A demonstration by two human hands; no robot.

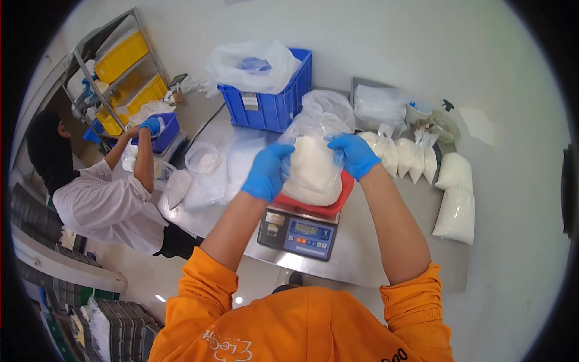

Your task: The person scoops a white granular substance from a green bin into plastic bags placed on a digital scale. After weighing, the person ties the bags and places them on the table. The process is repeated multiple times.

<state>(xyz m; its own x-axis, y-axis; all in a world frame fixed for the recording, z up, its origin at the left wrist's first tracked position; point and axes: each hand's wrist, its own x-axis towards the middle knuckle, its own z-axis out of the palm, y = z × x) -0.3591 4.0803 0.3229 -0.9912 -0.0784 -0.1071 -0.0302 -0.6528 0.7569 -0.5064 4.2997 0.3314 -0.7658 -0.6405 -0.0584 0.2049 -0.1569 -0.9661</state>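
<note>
A clear plastic bag of white powder (pixel 315 169) rests in a red tray (pixel 347 192) on a digital scale (pixel 296 237) with a lit display. Gloved in blue, my left hand (pixel 270 171) grips the bag's left side near its neck. My right hand (pixel 355 154), in a matching glove, pinches the opposite side. Above the powder the bag's loose upper part (pixel 328 108) spreads toward the back of the table. The fingertips are partly hidden by the crumpled film.
Behind stands a blue crate (pixel 271 106) with a plastic liner. Several small filled bags (pixel 409 156) and two larger ones (pixel 454 215) lie right. Flat plastic bags (pixel 244 158) lie left. A co-worker (pixel 108 203) works at a purple bin (pixel 166 133). A steel table (pixel 362 253) supports the scale.
</note>
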